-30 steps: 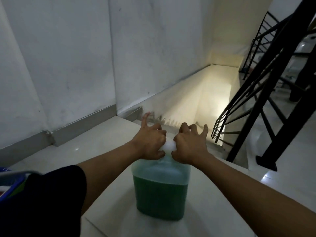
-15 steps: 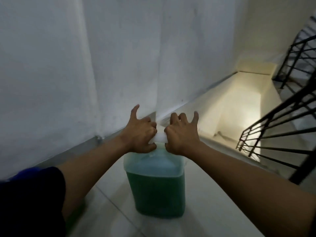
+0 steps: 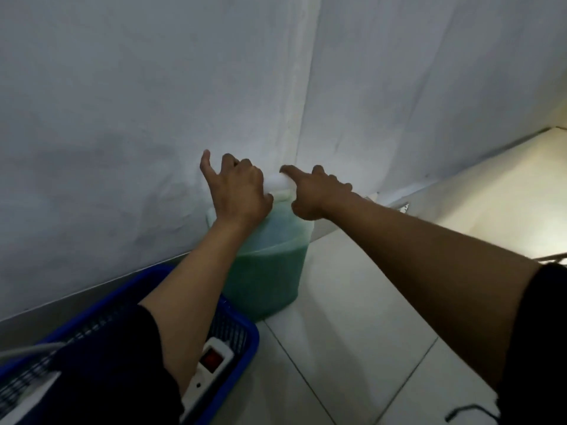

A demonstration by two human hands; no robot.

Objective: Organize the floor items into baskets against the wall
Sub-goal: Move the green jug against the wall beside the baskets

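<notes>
A translucent jug of green liquid (image 3: 270, 271) with a white cap (image 3: 277, 183) stands on the tiled floor against the white wall. My left hand (image 3: 237, 188) grips the jug's top from the left side, its index finger raised. From the right, my right hand (image 3: 316, 191) holds the top beside the cap, index finger stretched over it. A blue plastic basket (image 3: 242, 342) sits against the wall just left of the jug, touching it. A white power strip (image 3: 211, 363) with a red switch lies inside the basket.
The white wall (image 3: 153, 102) runs close behind the jug, with a grey skirting (image 3: 61, 302) at its foot. Pale floor tiles (image 3: 352, 332) spread to the right. A lit stairwell ledge (image 3: 506, 191) lies at the far right. A dark cable (image 3: 466, 412) lies bottom right.
Both hands carried the jug left, from beside the stairs to the wall next to the blue basket. The view swung left, so the railing left the frame and the basket appeared.
</notes>
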